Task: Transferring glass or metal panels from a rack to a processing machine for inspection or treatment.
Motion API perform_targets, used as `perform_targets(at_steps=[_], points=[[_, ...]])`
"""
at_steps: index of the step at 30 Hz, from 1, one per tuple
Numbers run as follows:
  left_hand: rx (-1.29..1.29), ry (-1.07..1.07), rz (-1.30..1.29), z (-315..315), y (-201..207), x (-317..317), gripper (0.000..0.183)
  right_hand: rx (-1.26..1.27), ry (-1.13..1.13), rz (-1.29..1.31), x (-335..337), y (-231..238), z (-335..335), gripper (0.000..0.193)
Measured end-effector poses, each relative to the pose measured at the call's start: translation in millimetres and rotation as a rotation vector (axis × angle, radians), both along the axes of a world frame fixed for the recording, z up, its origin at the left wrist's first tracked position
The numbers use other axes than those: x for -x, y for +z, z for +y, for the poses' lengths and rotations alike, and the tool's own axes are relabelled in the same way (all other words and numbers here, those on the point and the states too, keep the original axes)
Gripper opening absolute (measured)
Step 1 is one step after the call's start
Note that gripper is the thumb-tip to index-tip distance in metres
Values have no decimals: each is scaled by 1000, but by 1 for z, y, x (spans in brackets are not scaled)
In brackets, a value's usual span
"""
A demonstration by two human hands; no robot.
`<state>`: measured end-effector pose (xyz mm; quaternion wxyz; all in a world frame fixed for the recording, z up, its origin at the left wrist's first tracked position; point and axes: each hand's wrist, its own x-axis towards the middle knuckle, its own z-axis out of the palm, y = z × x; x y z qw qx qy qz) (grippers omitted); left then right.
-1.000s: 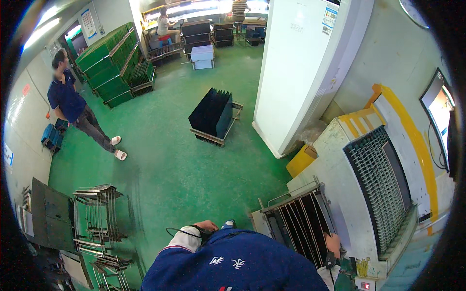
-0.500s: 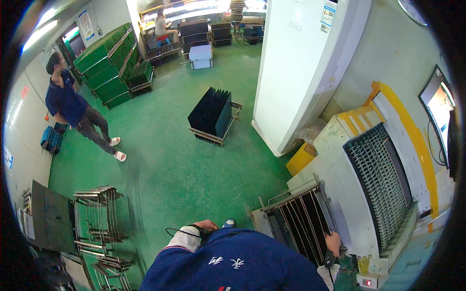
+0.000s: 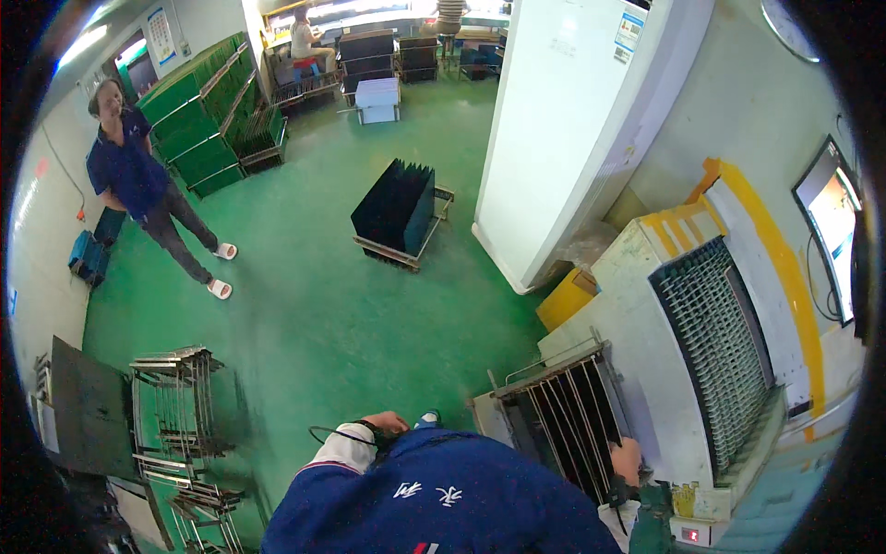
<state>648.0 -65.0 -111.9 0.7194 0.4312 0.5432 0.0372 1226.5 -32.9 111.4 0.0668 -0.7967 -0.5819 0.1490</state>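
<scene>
The right hand (image 3: 626,461) is down by the right side of a metal rack (image 3: 551,372); it seems to touch the rack's edge, but the fingertips are hard to see, so I cannot tell if it grips or just rests there; the right arm reaches out to that side and is mostly hidden by the blue shirt (image 3: 434,499), with a bit of white sleeve showing under the wrist.

The left hand (image 3: 388,423) is near the front of the body, just above a shoe (image 3: 428,419) in the picture; the fingers are small and partly hidden, so I cannot tell how far they are open, and I see no thing in that hand; the left arm is bent, with a white sleeve (image 3: 346,450) and a thin black cord (image 3: 323,430) that loops out by the wrist.

The rack is to the right of the person, with long thin bars and black gaps between them; it stands just beside a big pale machine (image 3: 637,379); a yellow box (image 3: 568,300) is near its top end; another rack with black sheets (image 3: 395,212) sits well apart on the green floor (image 3: 305,342).
</scene>
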Motion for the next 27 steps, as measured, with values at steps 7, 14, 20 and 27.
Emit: perform_targets(at_steps=[7, 14, 20, 27], points=[[-106, -113, -23, 6, -8, 0, 29, -125, -13, -49, -10, 27, -3, 29], [-110, -229, 14, 26, -11, -10, 24, -234, -157, -98, 3, 182, -19, 33], [-78, -223, -70, 44, -35, -20, 26, -602, -481, 139, -64, 208, -51, 43], [-46, -242, 49, 54, -12, -33, 32, -763, -615, -136, -109, 189, -68, 42]])
